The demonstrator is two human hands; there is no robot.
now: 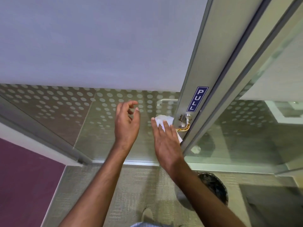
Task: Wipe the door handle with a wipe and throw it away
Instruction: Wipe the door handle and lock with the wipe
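A metal lever door handle (186, 123) with brown-orange smears sticks out of the aluminium door frame, just under a blue "PULL" label (197, 99). My right hand (165, 141) presses a white wipe (164, 120) against the lever's free end, fingers fairly straight over the wipe, which hides most of the lever. A corner of the wipe shows below the hand near the frame. My left hand (127, 122) hovers in the air to the left of the handle, fingers loosely curled, holding nothing.
The door is glass with a frosted dot pattern (105, 102) and a frosted upper panel. A dark round waste bin (214, 187) stands on the carpet below the handle, partly behind my right forearm. A purple wall panel (24, 177) is at the left.
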